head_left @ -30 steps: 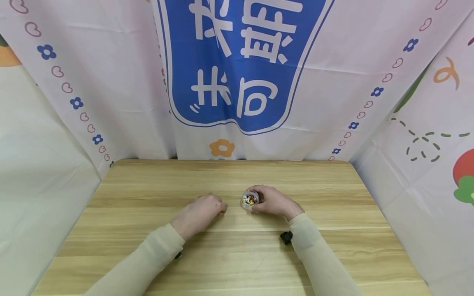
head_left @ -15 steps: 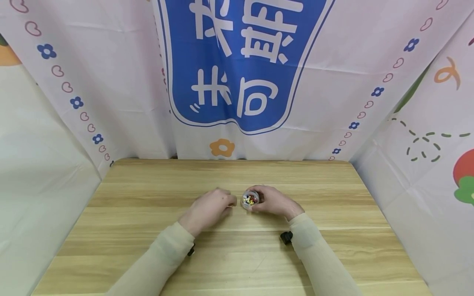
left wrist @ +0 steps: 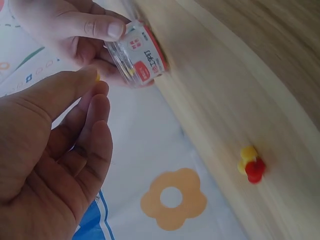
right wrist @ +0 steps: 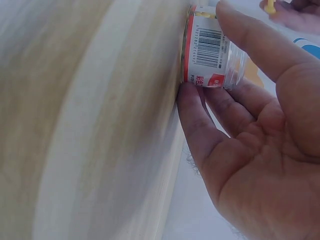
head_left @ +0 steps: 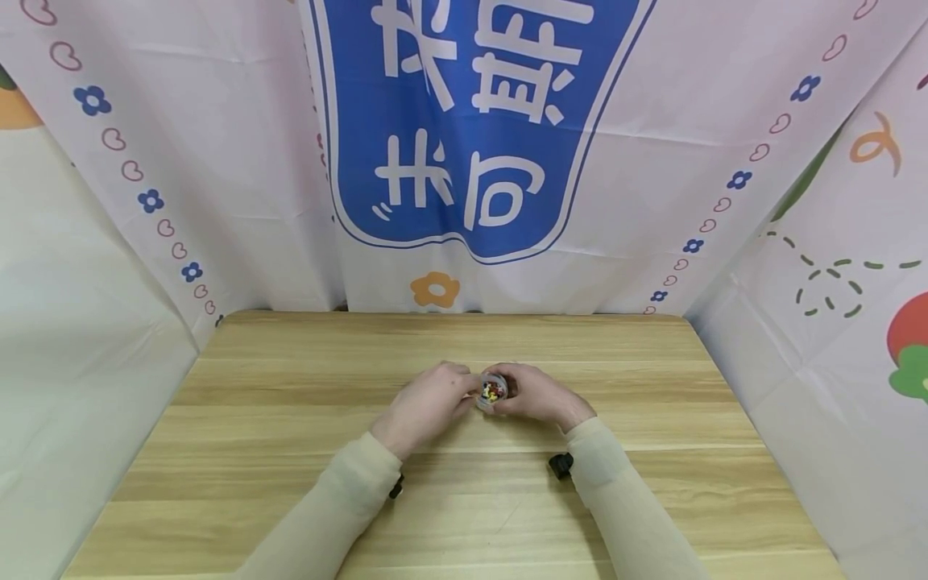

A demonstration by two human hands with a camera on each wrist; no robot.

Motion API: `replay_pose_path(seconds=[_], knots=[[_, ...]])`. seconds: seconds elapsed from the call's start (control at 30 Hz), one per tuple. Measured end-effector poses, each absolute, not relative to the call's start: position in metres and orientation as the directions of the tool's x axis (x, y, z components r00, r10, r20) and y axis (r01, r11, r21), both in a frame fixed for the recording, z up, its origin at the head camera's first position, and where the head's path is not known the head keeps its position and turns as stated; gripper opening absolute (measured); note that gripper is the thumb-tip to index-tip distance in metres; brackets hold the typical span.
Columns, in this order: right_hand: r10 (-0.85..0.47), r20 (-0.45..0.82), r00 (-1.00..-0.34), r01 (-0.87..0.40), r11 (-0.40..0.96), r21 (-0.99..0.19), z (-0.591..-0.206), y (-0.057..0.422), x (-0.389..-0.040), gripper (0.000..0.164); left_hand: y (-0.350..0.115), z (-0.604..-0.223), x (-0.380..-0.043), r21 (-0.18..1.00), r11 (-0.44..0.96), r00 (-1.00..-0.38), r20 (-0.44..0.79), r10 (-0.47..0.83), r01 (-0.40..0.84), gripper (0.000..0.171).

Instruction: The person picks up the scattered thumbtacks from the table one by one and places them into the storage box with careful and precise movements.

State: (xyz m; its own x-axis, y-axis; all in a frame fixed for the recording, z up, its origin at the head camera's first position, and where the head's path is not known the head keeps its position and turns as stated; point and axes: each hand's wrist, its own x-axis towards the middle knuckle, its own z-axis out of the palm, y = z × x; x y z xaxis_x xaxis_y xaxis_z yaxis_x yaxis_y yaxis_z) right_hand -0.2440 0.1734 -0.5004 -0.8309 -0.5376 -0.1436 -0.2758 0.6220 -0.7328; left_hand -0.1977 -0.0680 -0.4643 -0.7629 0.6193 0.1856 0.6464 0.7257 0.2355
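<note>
A small clear jar (head_left: pixel 492 394) with a white and red label (right wrist: pixel 209 47) stands upright on the table, with colourful push pins in it. My right hand (head_left: pixel 540 395) grips it, the thumb on one side and fingers round the other. Close to the jar's left side in the head view is my left hand (head_left: pixel 428 407). Between its thumb and forefinger it pinches a yellow push pin (right wrist: pixel 270 6), mostly covered by the fingertips in the left wrist view. Loose yellow and red push pins (left wrist: pixel 252 165) lie together on the table; in the head view the left hand hides them.
The wooden table (head_left: pixel 290 346) ends at a back edge against a hanging printed cloth (head_left: pixel 275 161). More printed cloth closes off both sides. A black wrist camera (head_left: pixel 561 466) sits under the right sleeve.
My left hand has moved right across the table, up to the jar. The right hand and the jar have stayed in place.
</note>
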Motion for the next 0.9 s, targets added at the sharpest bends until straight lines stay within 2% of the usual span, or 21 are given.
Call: replay_pose_path(seconds=[0.57,0.73,0.9], knots=[[-0.553,-0.138,-0.821,-0.288,0.612,-0.737,-0.499,0.176,-0.244,0.052,-0.049,-0.475,-0.206,0.258,0.725,-0.769,0.199,0.608,0.639,0.011],[-0.598,-0.095,-0.796,-0.334,0.563,-0.756,-0.509,0.183,-0.251,0.051,-0.047,-0.479,-0.208,0.234,0.714,-0.751,0.214,0.625,0.66,0.016],[-0.586,-0.102,-0.804,-0.325,0.577,-0.75,-0.511,0.183,-0.251,0.053,-0.05,-0.478,-0.208,0.271,0.712,-0.761,0.212,0.613,0.648,0.022]])
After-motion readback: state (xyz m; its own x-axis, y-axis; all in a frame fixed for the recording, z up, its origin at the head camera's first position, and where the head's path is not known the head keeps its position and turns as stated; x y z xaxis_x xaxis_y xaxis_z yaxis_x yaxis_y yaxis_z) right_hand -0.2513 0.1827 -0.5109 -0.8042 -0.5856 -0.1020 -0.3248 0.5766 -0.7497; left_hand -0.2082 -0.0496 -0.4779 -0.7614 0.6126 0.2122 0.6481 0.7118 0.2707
